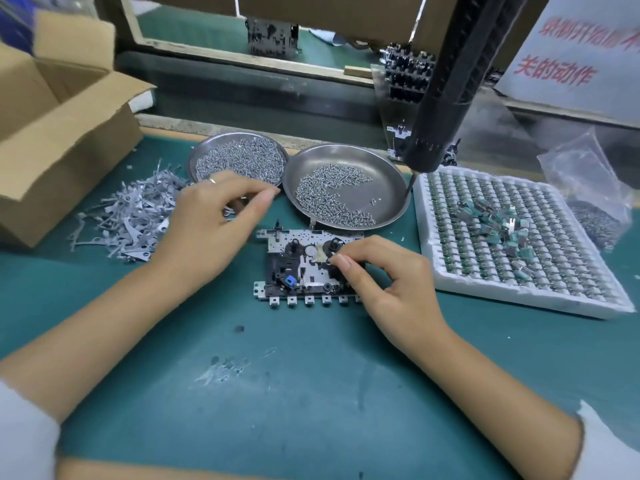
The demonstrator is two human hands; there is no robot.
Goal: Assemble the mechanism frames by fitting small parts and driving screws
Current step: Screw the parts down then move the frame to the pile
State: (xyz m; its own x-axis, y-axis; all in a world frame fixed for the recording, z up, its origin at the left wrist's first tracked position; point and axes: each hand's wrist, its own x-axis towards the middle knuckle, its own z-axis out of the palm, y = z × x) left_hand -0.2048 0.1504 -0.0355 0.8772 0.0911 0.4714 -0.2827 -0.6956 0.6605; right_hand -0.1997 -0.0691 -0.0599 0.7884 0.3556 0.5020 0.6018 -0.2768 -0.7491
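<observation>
With the mechanism frame (304,265) lying flat on the green surface (242,393), the right hand (384,275) pinching a small part over the frame's right side should seat it squarely, while the left hand (214,223), fingers loosely extended, hovers just left of the frame.

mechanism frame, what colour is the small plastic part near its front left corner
Blue. It sits on the mechanism frame, seen best in the head view.

One head-worn camera looks forward and steeply down from close above the green mat (311,393), workbench edge beyond it.
</observation>
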